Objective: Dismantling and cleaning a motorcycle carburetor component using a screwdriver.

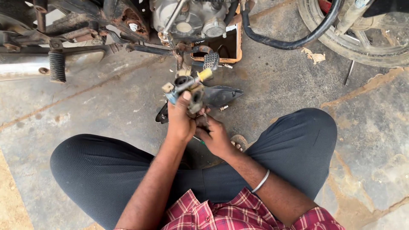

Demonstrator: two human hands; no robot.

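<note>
Red checked shirt fills the bottom edge, cut off by the frame. Both forearms rise from it over crossed legs in dark trousers; a metal bangle sits on the right wrist. Person is seated on the stained concrete floor.

Left hand: fingers wrapped around a small grimy metal engine part, apparently a carburettor, held up between the knees and the motorcycle. Thumb lies against its side. A yellow cap and a bluish-grey fitting stick out of the part; its lower half is hidden by the hand.

Right hand: just below and right of the left, fingers curled tight around a thin tool of which only a green bit shows near the palm. Tip of tool hidden; cannot tell whether it touches the part.

Behind the part: a dark plastic cover on the floor, partly blocked by the hands. A toe peeks from under the right knee.

Top of frame: motorcycle underside, cropped. Chrome exhaust with ribbed footpeg at left, a black hose and spoked wheel at right, both cut off
</note>
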